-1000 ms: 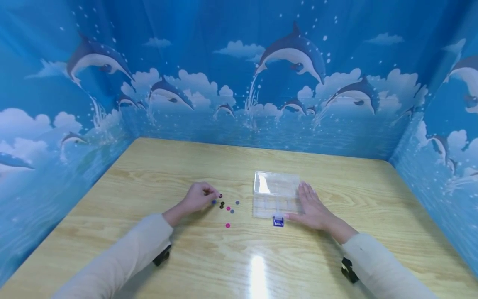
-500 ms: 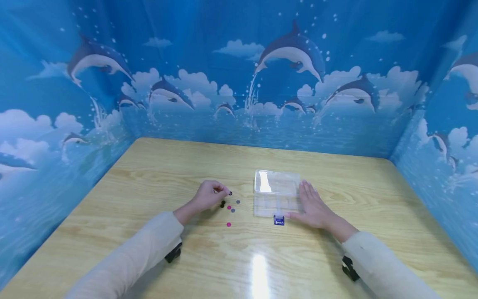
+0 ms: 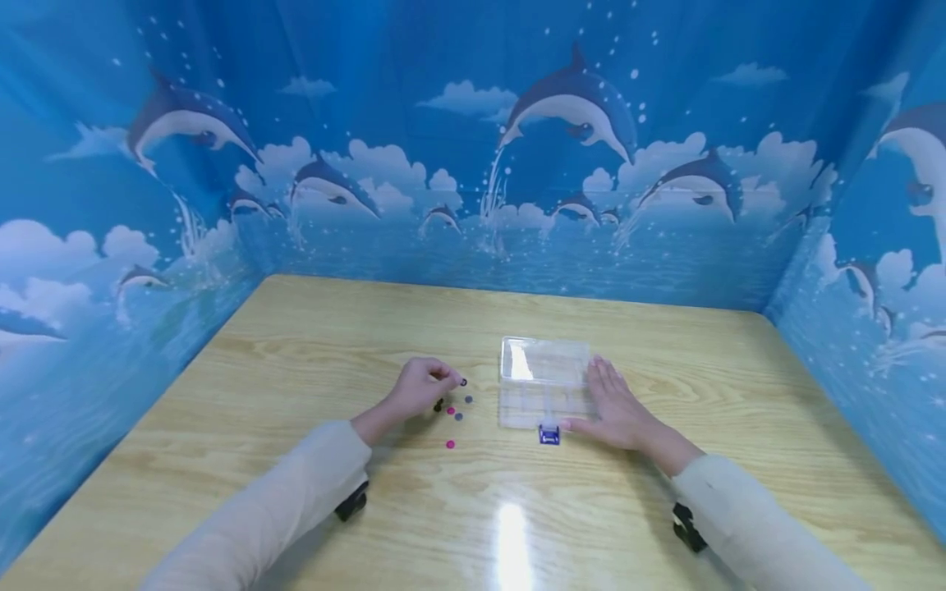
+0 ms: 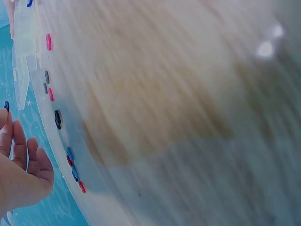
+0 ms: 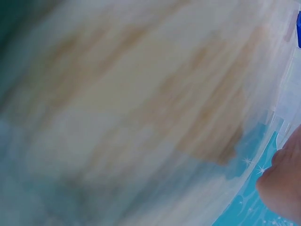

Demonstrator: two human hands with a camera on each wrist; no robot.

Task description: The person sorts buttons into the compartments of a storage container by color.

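In the head view my left hand pinches a small dark round button between thumb and fingertips, held up over the table. The left wrist view shows that button as dark blue at the fingertips. Below the hand lie loose buttons: black ones, a pink one and grey-blue ones. My right hand rests along the right side of a clear plastic compartment box, fingers straight, thumb at its front edge. The box's lid is raised, and its blue clasp faces me.
In the left wrist view several more red and blue buttons lie in a row under the left hand. The wood-grain table ends at a blue dolphin-print curtain at the back and sides.
My left hand has moved right toward the box with the pinched button, away from the loose ones. My right hand stays in place at the box.
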